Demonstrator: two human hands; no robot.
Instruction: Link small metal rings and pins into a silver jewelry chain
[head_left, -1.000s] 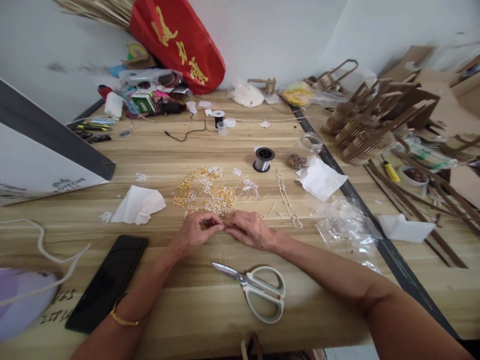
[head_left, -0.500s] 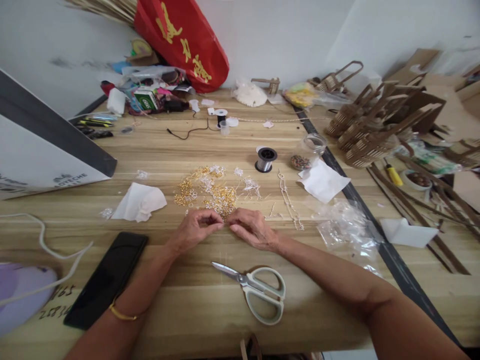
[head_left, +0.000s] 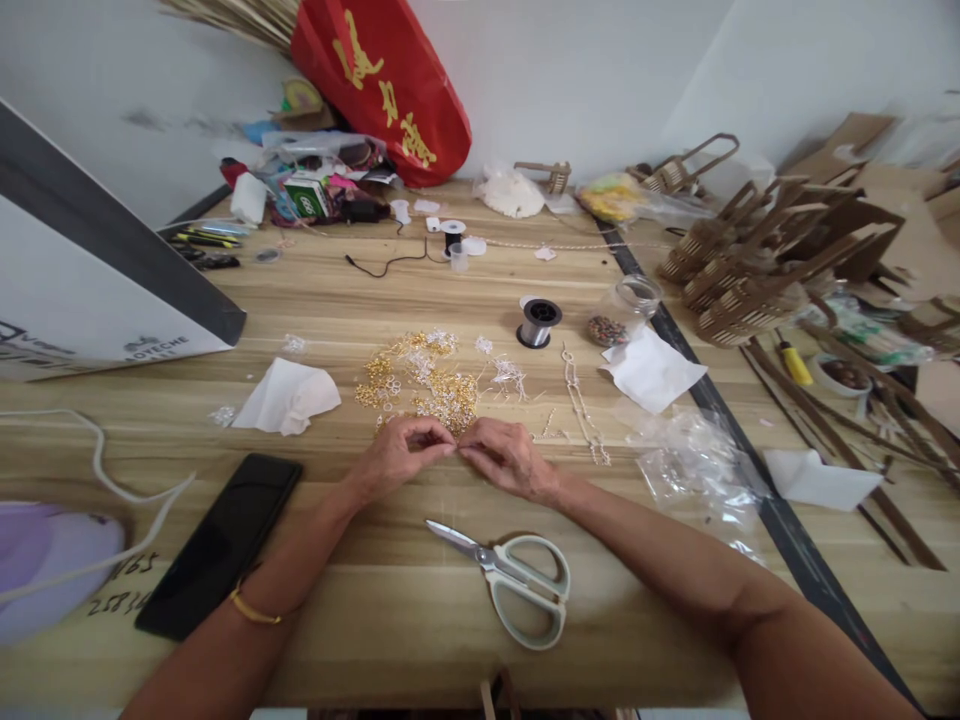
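My left hand (head_left: pixel 405 455) and my right hand (head_left: pixel 508 457) meet fingertip to fingertip at the near edge of a pile of gold and silver beads (head_left: pixel 446 395). Both are closed in a pinch; what lies between the fingers is too small to make out. Silver pins (head_left: pixel 508 378) lie right of the pile, and a thin chain (head_left: pixel 577 405) stretches along the wood beyond my right hand. Closer to me rest scissors (head_left: pixel 510 580) with pale handles, blades pointing left. A spool of silver wire (head_left: pixel 538 324) stands behind the beads.
On the left are a black phone (head_left: pixel 221 545), a crumpled tissue (head_left: pixel 289 397) and a white box (head_left: pixel 112 270). To the right lie a jar of beads (head_left: pixel 630 305), white paper (head_left: pixel 654 370), plastic bags (head_left: pixel 697 465) and small woven baskets (head_left: pixel 750 265). A red bag (head_left: pixel 382 90) leans on the wall.
The whole view has shifted slightly, so most things sit a little farther right. My hands stay pinched together at the bead pile, with hardly any change in pose.
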